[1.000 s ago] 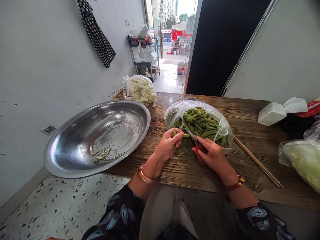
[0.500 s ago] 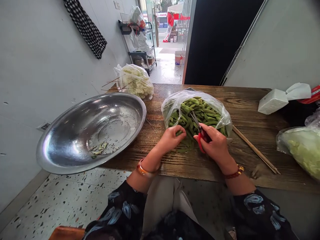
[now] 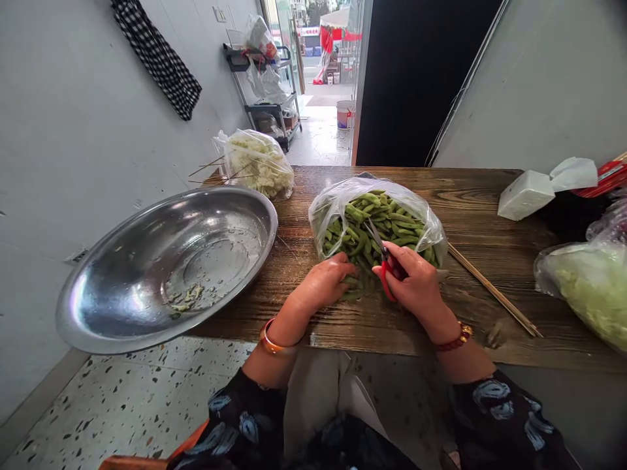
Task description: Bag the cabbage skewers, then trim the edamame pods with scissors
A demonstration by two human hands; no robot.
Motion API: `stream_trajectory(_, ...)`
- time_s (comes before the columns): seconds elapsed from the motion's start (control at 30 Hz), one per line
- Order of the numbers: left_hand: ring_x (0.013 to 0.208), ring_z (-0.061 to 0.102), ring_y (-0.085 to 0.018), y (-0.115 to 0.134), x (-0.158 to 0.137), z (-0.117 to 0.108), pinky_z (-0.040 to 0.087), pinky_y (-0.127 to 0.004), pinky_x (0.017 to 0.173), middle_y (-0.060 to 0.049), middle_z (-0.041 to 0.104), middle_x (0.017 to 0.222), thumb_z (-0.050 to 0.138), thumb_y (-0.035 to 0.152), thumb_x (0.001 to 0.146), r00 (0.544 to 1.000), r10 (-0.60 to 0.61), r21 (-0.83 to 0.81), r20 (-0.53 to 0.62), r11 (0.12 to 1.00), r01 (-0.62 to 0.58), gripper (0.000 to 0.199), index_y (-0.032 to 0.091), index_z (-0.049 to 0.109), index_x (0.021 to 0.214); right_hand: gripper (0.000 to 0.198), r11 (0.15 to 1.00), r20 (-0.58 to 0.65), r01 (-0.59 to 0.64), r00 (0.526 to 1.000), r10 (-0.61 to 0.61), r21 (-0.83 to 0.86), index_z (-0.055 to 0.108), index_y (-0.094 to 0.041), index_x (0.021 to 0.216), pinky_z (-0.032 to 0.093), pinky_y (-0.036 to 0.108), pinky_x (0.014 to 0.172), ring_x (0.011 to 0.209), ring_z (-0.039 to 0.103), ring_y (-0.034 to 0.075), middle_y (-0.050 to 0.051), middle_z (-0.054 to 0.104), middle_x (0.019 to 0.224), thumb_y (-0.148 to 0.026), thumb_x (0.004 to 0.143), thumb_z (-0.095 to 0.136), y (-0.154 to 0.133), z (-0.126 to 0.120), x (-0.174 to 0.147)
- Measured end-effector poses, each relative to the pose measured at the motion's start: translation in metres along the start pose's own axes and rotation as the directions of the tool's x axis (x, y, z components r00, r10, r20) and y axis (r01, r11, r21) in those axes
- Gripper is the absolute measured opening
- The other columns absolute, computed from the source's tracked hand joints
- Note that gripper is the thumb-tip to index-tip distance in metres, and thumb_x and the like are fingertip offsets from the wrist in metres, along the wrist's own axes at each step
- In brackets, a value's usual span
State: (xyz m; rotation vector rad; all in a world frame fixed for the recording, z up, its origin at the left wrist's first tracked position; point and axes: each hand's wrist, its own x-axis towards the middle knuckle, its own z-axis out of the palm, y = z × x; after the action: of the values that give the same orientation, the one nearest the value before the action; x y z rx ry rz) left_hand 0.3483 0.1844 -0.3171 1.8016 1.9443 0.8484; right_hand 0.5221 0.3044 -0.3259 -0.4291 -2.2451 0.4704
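My right hand (image 3: pixel 414 277) is closed round scissors with red handles (image 3: pixel 386 282). Their slightly parted blades point away over green soybean pods (image 3: pixel 401 219), which fill a clear plastic bag (image 3: pixel 337 190) lying open on the table. At the bag's near edge my left hand (image 3: pixel 326 282) curls downward, and green pod shows at its fingertips. The fingers partly hide what they grip. A few small green pieces (image 3: pixel 353 296) lie on the wood between my hands.
Left stands a large steel basin (image 3: pixel 166 228) with wet scraps inside. Behind it sits a bag of cauliflower (image 3: pixel 259 160) with skewers. Right of the pods, wooden sticks (image 3: pixel 494 290) lie on the table (image 3: pixel 470 192). Farther right are tissues (image 3: pixel 526 194) and a bag of pale green vegetable (image 3: pixel 588 287).
My left hand, which held a pod up beside the scissors, has moved lower and leftward against the bag's near edge. My right hand keeps the scissors. The view has shifted slightly.
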Motion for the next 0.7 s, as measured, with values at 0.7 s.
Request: stream_trajectory(0.7, 0.046, 0.042, -0.004, 0.018, -0.001, -0.004, 0.034, -0.019, 0.045, 0.0, 0.06, 0.07, 0.071, 0.041, 0.076, 0.962, -0.222, -0.736, -0.161, 0.677, 0.033, 0.031, 0.014, 0.068, 0.09, 0.048, 0.992, 0.204, 0.022, 0.978, -0.048, 0.127, 0.054, -0.022, 0.13, 0.054, 0.033, 0.07, 0.077, 0.06, 0.018, 0.005, 0.059, 0.089, -0.037, 0.086, 0.063, -0.006, 0.005, -0.002)
